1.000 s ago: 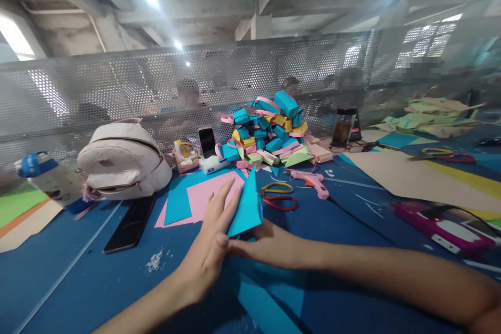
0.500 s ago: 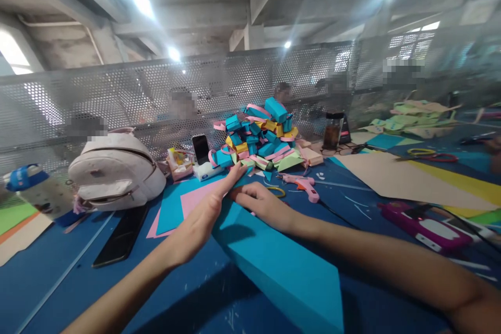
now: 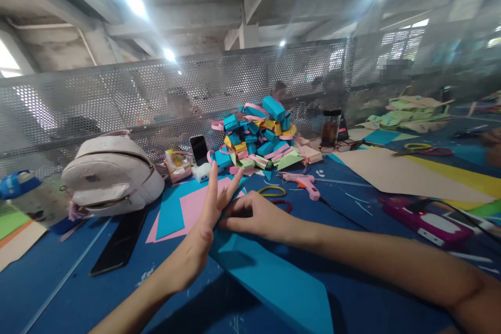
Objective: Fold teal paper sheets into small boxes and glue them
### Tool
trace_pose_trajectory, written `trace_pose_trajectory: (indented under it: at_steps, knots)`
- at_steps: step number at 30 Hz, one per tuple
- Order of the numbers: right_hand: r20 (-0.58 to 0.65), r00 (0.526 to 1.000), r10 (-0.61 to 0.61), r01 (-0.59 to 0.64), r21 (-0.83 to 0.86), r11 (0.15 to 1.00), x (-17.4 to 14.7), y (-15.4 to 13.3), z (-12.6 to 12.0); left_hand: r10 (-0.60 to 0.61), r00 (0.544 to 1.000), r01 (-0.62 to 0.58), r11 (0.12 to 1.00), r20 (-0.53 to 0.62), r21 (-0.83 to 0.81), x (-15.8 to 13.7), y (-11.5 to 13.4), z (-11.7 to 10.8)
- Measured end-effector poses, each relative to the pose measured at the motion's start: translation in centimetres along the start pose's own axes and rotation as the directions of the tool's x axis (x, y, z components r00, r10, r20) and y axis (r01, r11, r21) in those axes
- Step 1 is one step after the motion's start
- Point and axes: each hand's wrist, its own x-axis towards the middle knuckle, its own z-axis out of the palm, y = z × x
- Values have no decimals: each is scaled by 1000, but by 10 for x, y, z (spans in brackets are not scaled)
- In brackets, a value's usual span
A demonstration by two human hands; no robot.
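On blue desk: gripping folded blue card at far end with right fingers, left fingers outspread alongside. May crumple below fingers if over-squeezed.

No readable text. Blue mark on white pack, frame centre, and bottle print, far left: illegible.

A long, bright-blue piece of folded, stiff-looking paper slants from mid-view toward the lower right, its broad flat face upward, a narrower side angling down along a lengthwise crease. Its far end is partly hidden.
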Motion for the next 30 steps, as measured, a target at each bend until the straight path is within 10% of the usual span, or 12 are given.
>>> trace_pose_trajectory:
  at_steps: [16,22,30]
  knots:
    - [-30,928,372,-337,360,870,-7,-2,11,-2,999,1,1000,-44,-26,-6,7,11]
    - [-162,979,126,-108,113,988,-5,-18,-1,-193,981,164,872,15,462,-14,32,2]
    - [-238,970,-41,23,-78,997,-6,-28,-16,14,997,40,777,-80,628,-8,25,-6]
